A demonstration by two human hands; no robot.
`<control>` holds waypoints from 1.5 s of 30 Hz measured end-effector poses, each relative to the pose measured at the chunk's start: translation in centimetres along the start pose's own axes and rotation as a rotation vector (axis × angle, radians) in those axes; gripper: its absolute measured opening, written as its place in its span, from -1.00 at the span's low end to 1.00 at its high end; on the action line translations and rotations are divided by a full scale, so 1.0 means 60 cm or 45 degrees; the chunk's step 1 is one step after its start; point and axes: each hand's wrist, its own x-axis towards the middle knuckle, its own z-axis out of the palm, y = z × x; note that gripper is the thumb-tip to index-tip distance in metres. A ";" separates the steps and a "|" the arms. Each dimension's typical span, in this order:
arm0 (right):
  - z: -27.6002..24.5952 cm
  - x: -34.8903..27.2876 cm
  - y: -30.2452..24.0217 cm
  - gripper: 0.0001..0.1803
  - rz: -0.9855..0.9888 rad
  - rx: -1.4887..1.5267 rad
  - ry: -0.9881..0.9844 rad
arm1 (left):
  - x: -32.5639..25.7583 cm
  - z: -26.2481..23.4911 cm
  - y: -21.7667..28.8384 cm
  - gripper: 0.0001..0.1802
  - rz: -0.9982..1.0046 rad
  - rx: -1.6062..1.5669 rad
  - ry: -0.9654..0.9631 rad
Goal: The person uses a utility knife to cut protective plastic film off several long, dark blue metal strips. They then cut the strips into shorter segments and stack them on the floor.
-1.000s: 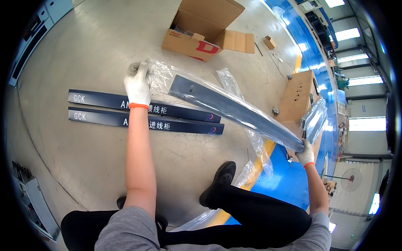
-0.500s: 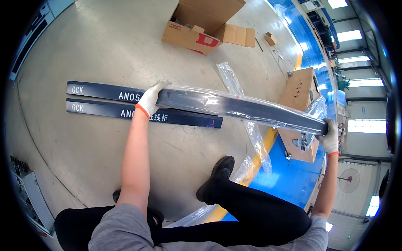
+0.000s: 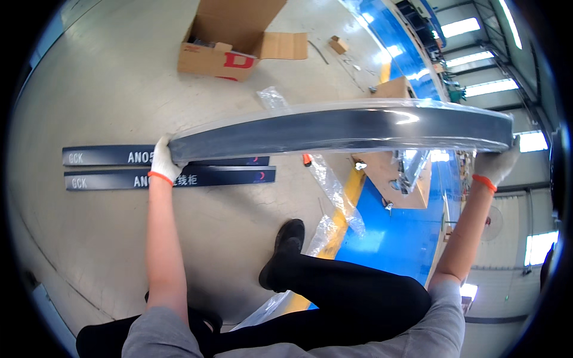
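A long dark panel strip (image 3: 346, 128) in clear plastic film is held up level across my front, above the floor. My left hand (image 3: 165, 158), in a white glove with an orange cuff, is closed round its left end. Its right end is gripped by my gloved right hand (image 3: 498, 164), whose fingers are partly hidden behind the strip. Beneath and beyond my left hand, two dark panel strips with white lettering, the farther one (image 3: 107, 155) and the nearer one (image 3: 233, 178), lie side by side on the floor. My left hand and the raised strip cover part of both.
An open cardboard box (image 3: 209, 62) stands at the far side. A brown carton (image 3: 382, 173) with plastic wrapping on it sits right of centre, partly behind the strip. Crumpled clear film (image 3: 334, 191) lies near a yellow floor line (image 3: 352, 191) and blue flooring (image 3: 376, 232). A small cardboard piece (image 3: 338, 45) lies beyond.
Both hands have raised the wrapped strip, its right end most, bringing it from a slant to level and nearer the camera. The view has shifted, so the floor objects appear farther left.
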 end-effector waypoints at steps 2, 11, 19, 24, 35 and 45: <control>0.000 0.012 0.002 -0.41 -0.203 -0.032 0.062 | -0.003 0.016 -0.010 -0.54 0.015 -0.070 0.011; -0.077 0.158 -0.112 -0.45 -1.368 -0.698 0.212 | -0.013 0.018 -0.041 -0.48 0.008 -0.248 -0.220; 0.022 0.090 -0.208 -0.46 -0.995 -0.117 0.314 | 0.033 0.020 -0.044 -0.47 0.302 -0.648 -0.042; 0.020 0.077 -0.196 -0.44 -0.882 -0.099 0.303 | -0.007 0.048 -0.032 -0.41 0.351 -0.859 -0.159; 0.036 0.096 -0.186 -0.33 -0.798 -0.158 0.326 | -0.061 0.077 -0.083 -0.65 -0.319 -0.179 -0.102; 0.136 -0.002 -0.158 -0.26 -0.518 0.030 0.255 | -0.050 0.040 -0.171 -0.62 -0.209 -0.115 -0.174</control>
